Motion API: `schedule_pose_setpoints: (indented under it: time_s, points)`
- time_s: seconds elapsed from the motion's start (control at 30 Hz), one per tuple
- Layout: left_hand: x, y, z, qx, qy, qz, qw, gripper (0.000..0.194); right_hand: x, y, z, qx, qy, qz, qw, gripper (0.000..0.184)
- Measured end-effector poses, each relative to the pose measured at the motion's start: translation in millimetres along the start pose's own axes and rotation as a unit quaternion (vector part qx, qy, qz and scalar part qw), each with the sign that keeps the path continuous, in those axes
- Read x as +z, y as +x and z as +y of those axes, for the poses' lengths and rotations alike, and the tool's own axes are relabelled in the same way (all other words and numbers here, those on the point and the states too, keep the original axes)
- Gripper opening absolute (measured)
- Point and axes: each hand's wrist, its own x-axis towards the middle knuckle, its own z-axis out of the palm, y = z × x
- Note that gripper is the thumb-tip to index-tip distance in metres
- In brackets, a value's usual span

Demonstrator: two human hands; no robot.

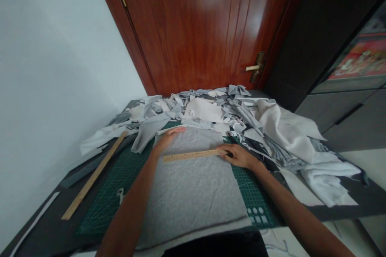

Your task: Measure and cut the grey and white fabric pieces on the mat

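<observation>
A grey knit fabric piece [189,196] lies flat on a green cutting mat [114,196], creased lightly across its surface. My left hand [168,139] rests palm down near the fabric's far edge, holding nothing. A short wooden ruler [193,155] lies across the fabric's upper part. My right hand [238,156] sits over the ruler's right end, its fingers gripping that end at the fabric's right edge.
A long wooden ruler [93,176] lies along the mat's left side. Heaped fabric scraps [205,112] and white cloth [301,148] cover the far and right parts of the table. A wall stands left, a wooden door [193,20] ahead.
</observation>
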Motion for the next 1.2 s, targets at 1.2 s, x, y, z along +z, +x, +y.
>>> schedule_pose_setpoints:
  time_s: [1.2]
  points:
    - [32.9, -279.7, 71.1, 0.101, 0.302, 0.005, 0.948, 0.056, 83.5, -94.2, -120.6, -0.024, -0.161, 0.058, 0.985, 0.046]
